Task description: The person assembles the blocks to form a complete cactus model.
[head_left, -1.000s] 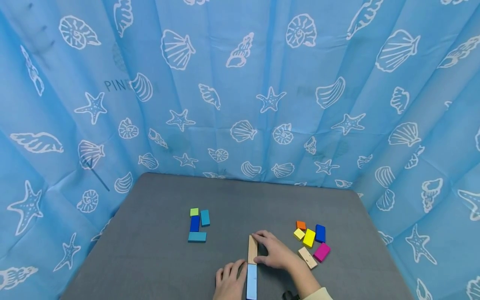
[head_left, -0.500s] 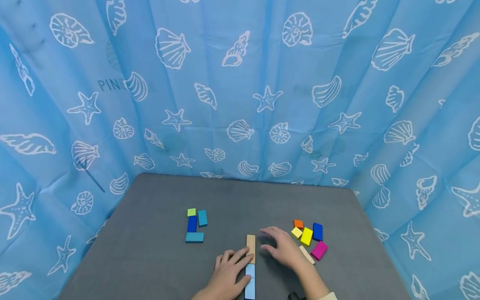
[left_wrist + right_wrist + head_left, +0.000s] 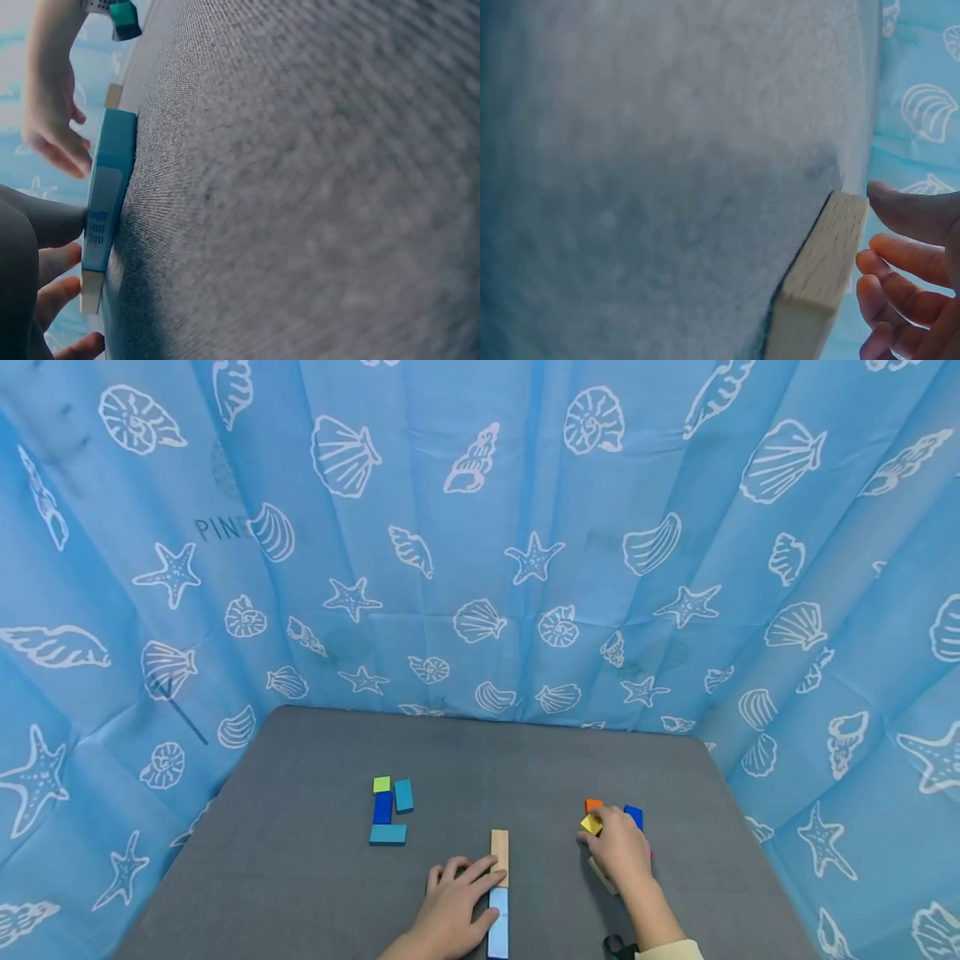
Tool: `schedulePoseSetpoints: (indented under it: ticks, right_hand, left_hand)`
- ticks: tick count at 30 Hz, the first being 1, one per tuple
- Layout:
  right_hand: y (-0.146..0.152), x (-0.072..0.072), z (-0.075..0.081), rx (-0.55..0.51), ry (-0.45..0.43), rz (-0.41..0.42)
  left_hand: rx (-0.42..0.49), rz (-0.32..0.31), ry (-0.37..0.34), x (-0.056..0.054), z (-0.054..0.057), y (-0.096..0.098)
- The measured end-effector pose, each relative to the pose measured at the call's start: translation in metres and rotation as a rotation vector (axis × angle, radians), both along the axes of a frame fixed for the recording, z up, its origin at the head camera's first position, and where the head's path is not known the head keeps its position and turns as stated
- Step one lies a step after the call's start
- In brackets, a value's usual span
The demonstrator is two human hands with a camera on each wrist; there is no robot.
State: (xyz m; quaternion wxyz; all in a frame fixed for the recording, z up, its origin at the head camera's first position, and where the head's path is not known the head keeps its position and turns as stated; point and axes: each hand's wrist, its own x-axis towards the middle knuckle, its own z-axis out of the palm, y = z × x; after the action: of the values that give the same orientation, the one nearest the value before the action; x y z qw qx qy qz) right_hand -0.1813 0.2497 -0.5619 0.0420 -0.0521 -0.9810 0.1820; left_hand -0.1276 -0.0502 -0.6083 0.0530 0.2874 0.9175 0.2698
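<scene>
Grey fabric-topped counter point(image 3: 300, 893): spread left grip point(image 3: 453, 907) rests on light-blue rectangular block point(image 3: 498, 943). Right of that block, parted right grip point(image 3: 621, 850) is at small yellow square-faced block point(image 3: 590, 824); selection apparently underway, pinching likely next.

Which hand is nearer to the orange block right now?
Right. The right hand is just on the near side of the orange block; the left hand is farther off to its left, beside the light blue block.
</scene>
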Motion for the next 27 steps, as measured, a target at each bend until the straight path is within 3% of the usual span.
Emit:
schedulePoseSetpoints:
  ticks: [9,16,21,27]
  right_hand:
    - [0.002,-0.006,-0.005,0.027,-0.064,-0.048]
    - [-0.003,-0.006,-0.001,0.051,-0.031,-0.046]
    - [-0.015,-0.007,0.006,-0.090,0.003,-0.001]
    - [-0.036,-0.012,0.006,-0.264,0.006,0.113]
  left_hand:
    - [-0.051,0.017,-0.053,-0.002,0.000,0.002]
    - [-0.059,0.019,-0.057,-0.002,0.002,0.002]
    - [-0.067,0.023,-0.064,-0.001,0.002,0.003]
    - [-0.072,0.044,-0.118,-0.004,0.005,0.004]
